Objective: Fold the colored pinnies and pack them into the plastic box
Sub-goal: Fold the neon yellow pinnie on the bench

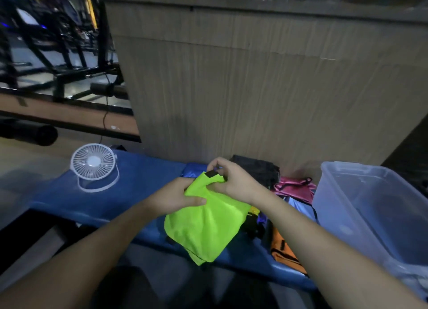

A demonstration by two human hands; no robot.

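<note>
The neon-green pinny (206, 218) was held above the blue bench (129, 183), gripped by the left hand (178, 198) and pinched at its black-trimmed top by the right hand (228, 181). Edges should be aligned before creasing; the plastic box (375, 206) stood right.

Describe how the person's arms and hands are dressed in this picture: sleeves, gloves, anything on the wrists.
Both forearms are bare up to the frame edge, with no sleeves showing. The left hand and right hand wear no gloves, and no watch, band or ring is visible.

A neon green pinny (206, 225) hangs bunched (black trim on top); a clear plastic box (375, 206) stands at right.
</note>
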